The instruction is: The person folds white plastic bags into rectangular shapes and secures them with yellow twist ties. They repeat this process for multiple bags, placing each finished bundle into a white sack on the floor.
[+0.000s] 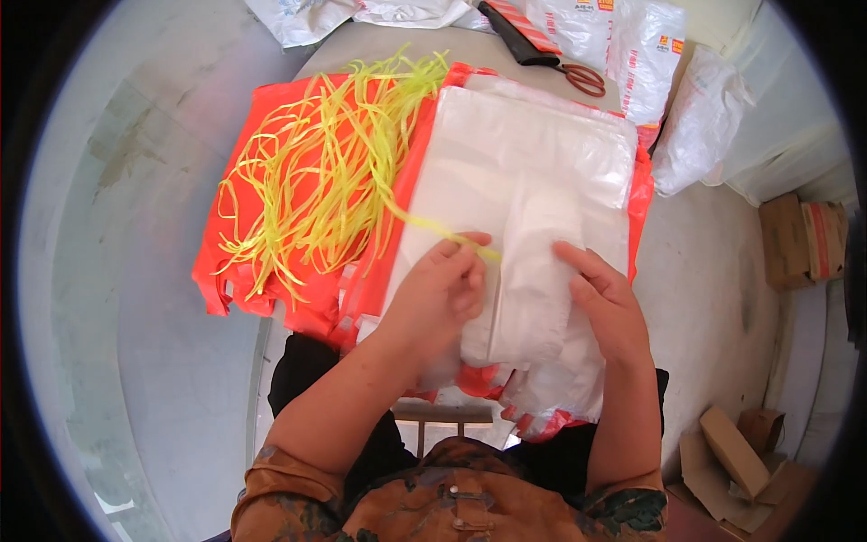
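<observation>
In a patterned brown shirt [406,506] at the near edge, pinching a yellow strip [424,221] in the left hand [442,285], with the right hand [610,303] loosely open against the central folded plastic bundle [537,280], apparently to steady it. With more strips [325,172] heaped on red bags [271,102] at left, presumably for easy reach. Note red and orange print on white sacks [655,77], far right, smallest characters illegible.

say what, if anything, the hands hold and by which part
The left hand holds a yellow strip near its end; the right hand touches folded clear plastic, grip unclear.
</observation>
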`<state>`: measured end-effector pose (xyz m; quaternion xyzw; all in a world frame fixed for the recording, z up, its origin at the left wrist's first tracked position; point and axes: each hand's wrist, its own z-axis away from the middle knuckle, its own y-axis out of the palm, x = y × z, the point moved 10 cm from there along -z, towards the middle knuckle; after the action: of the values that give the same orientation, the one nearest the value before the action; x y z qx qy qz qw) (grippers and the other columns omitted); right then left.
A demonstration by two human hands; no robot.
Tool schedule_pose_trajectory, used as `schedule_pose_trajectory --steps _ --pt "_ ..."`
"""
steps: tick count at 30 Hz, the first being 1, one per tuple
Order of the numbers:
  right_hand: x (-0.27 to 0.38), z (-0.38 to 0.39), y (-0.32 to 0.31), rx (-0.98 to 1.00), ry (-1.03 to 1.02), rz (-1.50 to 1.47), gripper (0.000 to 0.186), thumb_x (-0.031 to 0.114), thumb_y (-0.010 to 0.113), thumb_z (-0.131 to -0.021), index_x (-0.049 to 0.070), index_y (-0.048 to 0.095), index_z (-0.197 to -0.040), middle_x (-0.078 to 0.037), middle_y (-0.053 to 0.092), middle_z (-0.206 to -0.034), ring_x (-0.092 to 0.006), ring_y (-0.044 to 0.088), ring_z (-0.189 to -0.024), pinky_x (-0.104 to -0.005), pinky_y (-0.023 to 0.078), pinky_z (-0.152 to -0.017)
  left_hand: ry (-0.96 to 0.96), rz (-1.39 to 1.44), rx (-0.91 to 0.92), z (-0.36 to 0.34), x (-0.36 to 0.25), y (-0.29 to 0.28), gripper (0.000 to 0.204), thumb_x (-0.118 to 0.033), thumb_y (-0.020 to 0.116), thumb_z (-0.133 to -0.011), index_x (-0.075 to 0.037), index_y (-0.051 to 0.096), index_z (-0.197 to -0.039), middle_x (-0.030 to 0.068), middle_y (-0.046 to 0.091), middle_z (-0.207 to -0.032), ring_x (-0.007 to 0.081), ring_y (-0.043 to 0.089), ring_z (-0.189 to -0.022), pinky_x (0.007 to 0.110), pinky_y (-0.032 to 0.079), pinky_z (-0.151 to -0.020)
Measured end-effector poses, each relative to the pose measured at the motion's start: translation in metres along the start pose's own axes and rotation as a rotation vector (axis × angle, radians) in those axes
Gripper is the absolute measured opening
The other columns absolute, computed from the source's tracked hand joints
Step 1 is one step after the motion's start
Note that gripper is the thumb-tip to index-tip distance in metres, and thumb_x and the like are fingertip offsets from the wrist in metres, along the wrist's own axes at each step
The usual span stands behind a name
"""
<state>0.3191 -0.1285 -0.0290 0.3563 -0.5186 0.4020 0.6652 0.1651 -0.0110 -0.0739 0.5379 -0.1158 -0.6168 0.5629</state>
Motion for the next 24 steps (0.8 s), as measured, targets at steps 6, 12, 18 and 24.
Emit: schedule_pose_trajectory --steps 6,12,18,24 --pt "0.004 -0.006 -0.01 -0.064 -0.061 0.31 0.044 0.008 0.064 -0.102 0.003 0.06 -0.146 0.0 0.062 -0.109 -0.0101 0.056 -0.095 -0.0272 0.049 -0.087 0.142 -0.121 -0.089 0.0 -0.02 -0.011 0.024 -0.023 0.05 -0.115 -0.006 0.059 -0.131 0.0006 0.058 -0.085 0.0083 0.04 -0.059 0.026 0.036 -0.056" --pt "0.023 0.002 -0.031 -0.249 -0.162 0.58 0.049 0.006 0.062 -0.098 0.003 0.057 -0.146 -0.011 0.062 -0.096 -0.0203 0.059 -0.088 -0.0332 0.05 -0.085 0.172 -0.214 -0.088 0.0 -0.022 -0.011 0.023 -0.022 0.05 -0.115 -0.006 0.061 -0.127 0.0 0.057 -0.084 0.0074 0.039 -0.059 0.025 0.035 -0.056" --pt "0.046 0.012 -0.035 -0.309 -0.373 1.012 0.046 0.002 0.058 -0.096 0.003 0.059 -0.142 -0.021 0.069 -0.122 -0.0369 0.067 -0.114 -0.0416 0.053 -0.1 0.194 -0.245 -0.107 0.001 -0.027 -0.009 0.021 -0.02 0.051 -0.115 -0.007 0.064 -0.125 -0.0005 0.056 -0.082 0.0071 0.039 -0.058 0.025 0.034 -0.056" --pt "0.048 0.016 -0.06 -0.42 -0.27 1.259 0.03 0.003 0.061 -0.096 0.003 0.07 -0.125 -0.018 0.071 -0.124 -0.0367 0.067 -0.114 -0.0417 0.054 -0.1 0.217 -0.248 -0.064 -0.002 -0.027 -0.008 0.019 -0.017 0.06 -0.111 -0.004 0.066 -0.123 -0.0032 0.056 -0.083 0.0039 0.037 -0.062 0.021 0.032 -0.055"
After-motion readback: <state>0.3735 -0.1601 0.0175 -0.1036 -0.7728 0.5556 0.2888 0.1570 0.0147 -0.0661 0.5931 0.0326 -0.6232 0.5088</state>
